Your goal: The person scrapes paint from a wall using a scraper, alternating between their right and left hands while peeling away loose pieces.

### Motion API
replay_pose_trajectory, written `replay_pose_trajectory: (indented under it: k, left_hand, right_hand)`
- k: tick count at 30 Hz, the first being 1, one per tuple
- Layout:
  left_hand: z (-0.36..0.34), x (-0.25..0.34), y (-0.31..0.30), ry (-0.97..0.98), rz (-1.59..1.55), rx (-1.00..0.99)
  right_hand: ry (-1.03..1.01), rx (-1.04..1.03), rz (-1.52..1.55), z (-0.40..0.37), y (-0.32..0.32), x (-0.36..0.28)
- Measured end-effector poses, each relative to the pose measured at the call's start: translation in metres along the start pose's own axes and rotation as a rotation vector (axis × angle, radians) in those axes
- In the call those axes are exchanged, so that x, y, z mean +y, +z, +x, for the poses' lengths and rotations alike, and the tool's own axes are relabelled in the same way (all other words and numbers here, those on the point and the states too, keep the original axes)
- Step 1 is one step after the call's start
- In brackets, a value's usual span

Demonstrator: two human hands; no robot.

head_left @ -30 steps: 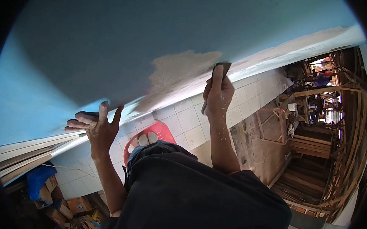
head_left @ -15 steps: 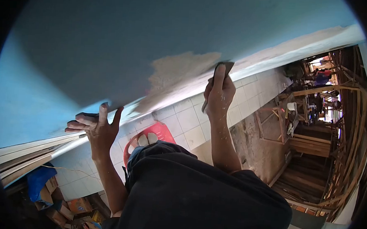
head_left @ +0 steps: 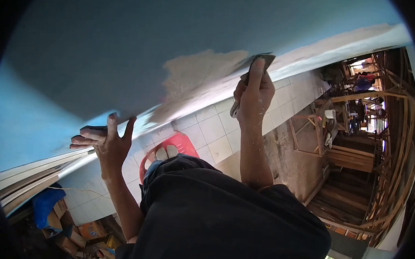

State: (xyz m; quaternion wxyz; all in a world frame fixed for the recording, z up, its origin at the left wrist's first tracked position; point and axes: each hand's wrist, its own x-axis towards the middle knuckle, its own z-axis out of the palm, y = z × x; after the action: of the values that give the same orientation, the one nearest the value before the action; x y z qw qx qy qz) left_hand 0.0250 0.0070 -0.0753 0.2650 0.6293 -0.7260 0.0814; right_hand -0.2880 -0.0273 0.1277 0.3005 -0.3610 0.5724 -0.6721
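A blue wall (head_left: pixel 112 59) fills the upper part of the view, with a pale bare-looking patch (head_left: pixel 196 72) low on it. My right hand (head_left: pixel 255 92) grips a dark, bent sheet that looks like sandpaper (head_left: pixel 267 61), thumb pressed along it, at the right end of the patch. Another end of the sheet shows below the fingers. To the left, my left hand (head_left: pixel 108 140) is open, fingers spread, resting against the wall near its lower edge. White specks dot my right forearm.
Below me, my feet are on a red plastic stool (head_left: pixel 183 144) over a white tiled floor (head_left: pixel 212 129). Cardboard boxes (head_left: pixel 92 230) and a blue plastic bag (head_left: pixel 44 207) lie at lower left. Wooden frames (head_left: pixel 351 160) stand at right, with people farther back.
My right hand has moved up and slightly right along the wall with the sandpaper. My left hand stays against the wall, with the view shifted slightly.
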Motion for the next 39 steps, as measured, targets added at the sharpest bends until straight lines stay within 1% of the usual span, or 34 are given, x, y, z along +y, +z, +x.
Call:
replay_pose_trajectory:
  k: [1, 2, 4, 5, 6, 8, 9, 10, 12, 13, 14, 16, 17, 18, 19, 20, 21, 24, 25, 26, 27, 28, 30, 31, 32, 33, 35, 38, 39]
  left_hand:
    - [0.010, 0.011, -0.012, 0.024, 0.034, 0.057]
    - [0.019, 0.022, -0.025, 0.045, 0.069, 0.114]
    - [0.022, 0.031, -0.035, 0.028, 0.111, 0.141]
    - [0.024, 0.032, -0.038, 0.034, 0.115, 0.147]
    - [0.026, 0.034, -0.042, 0.040, 0.120, 0.153]
    - [0.040, 0.041, -0.061, 0.111, 0.067, 0.139]
    - [0.023, 0.023, -0.035, 0.065, 0.022, 0.089]
    - [0.005, 0.005, -0.009, 0.017, -0.022, 0.040]
    - [0.026, 0.026, -0.034, 0.094, 0.105, 0.183]
    - [0.039, 0.037, -0.050, 0.142, 0.151, 0.269]
    - [0.037, 0.033, -0.046, 0.118, 0.149, 0.236]
    - [0.026, 0.026, -0.034, 0.084, 0.143, 0.170]
    - [0.021, 0.025, -0.031, 0.070, 0.143, 0.148]
    - [0.021, 0.027, -0.032, 0.056, 0.143, 0.126]
    - [0.024, 0.030, -0.034, 0.058, 0.131, 0.135]
    - [0.029, 0.032, -0.039, 0.085, 0.120, 0.181]
    - [0.039, 0.039, -0.050, 0.112, 0.109, 0.227]
    - [0.039, 0.044, -0.059, 0.105, 0.236, 0.169]
    - [0.037, 0.044, -0.058, 0.108, 0.252, 0.160]
    - [0.035, 0.044, -0.058, 0.111, 0.268, 0.151]
    - [0.034, 0.045, -0.059, 0.097, 0.305, 0.142]
    - [0.035, 0.043, -0.056, 0.095, 0.276, 0.145]
    - [0.036, 0.038, -0.054, 0.092, 0.218, 0.151]
    - [0.038, 0.039, -0.054, 0.105, 0.189, 0.197]
    - [0.040, 0.041, -0.054, 0.115, 0.161, 0.241]
    - [0.037, 0.038, -0.050, 0.108, 0.113, 0.231]
    - [0.035, 0.035, -0.047, 0.114, 0.127, 0.228]
    - [0.034, 0.040, -0.048, 0.113, 0.137, 0.223]
    - [0.035, 0.041, -0.050, 0.107, 0.147, 0.229]
  right_hand:
    - [0.015, 0.014, -0.066, -0.002, -0.001, 0.005]
    - [0.045, 0.016, -0.046, -0.003, -0.003, 0.015]
    - [0.116, 0.022, -0.015, -0.007, -0.005, 0.027]
    - [0.074, 0.013, 0.003, -0.004, -0.007, 0.031]
    - [0.060, 0.004, 0.002, -0.004, -0.006, 0.020]
    - [0.033, -0.005, 0.000, 0.000, -0.002, -0.004]
    - [0.005, -0.027, 0.050, 0.002, -0.002, -0.003]
    - [0.029, -0.002, 0.002, -0.001, -0.004, 0.001]
    - [0.062, 0.019, -0.080, -0.006, -0.006, 0.023]
    - [0.080, 0.019, -0.039, -0.008, -0.004, 0.030]
    - [0.046, -0.001, -0.041, -0.003, -0.004, 0.031]
    - [-0.001, -0.017, -0.060, -0.001, -0.002, 0.011]
    - [0.001, 0.014, -0.059, -0.002, 0.002, -0.003]
    - [0.008, 0.021, -0.073, -0.005, -0.002, 0.002]
    - [0.004, 0.021, -0.079, -0.005, -0.004, 0.009]
    - [-0.005, 0.009, -0.078, -0.003, -0.003, 0.018]
    - [-0.006, 0.041, -0.130, -0.005, -0.004, 0.027]
    - [0.058, -0.011, -0.038, -0.004, -0.007, 0.016]
    - [0.012, -0.013, -0.042, -0.001, -0.005, 0.007]
    - [0.015, -0.021, -0.043, 0.000, -0.003, -0.007]
    - [0.002, -0.025, -0.029, -0.001, -0.004, -0.004]
    - [-0.017, -0.030, -0.010, -0.001, -0.002, 0.002]
    - [0.045, 0.012, -0.052, -0.008, 0.000, 0.023]
    - [0.090, -0.010, -0.007, -0.011, 0.000, 0.029]
    - [0.090, -0.034, 0.007, -0.008, -0.003, 0.031]
    - [0.099, -0.055, 0.017, -0.007, -0.004, 0.026]
    - [0.116, -0.079, 0.040, -0.007, -0.006, 0.015]
    - [0.059, -0.083, -0.008, -0.007, -0.009, 0.031]
    - [0.092, -0.054, -0.072, -0.010, -0.007, 0.035]
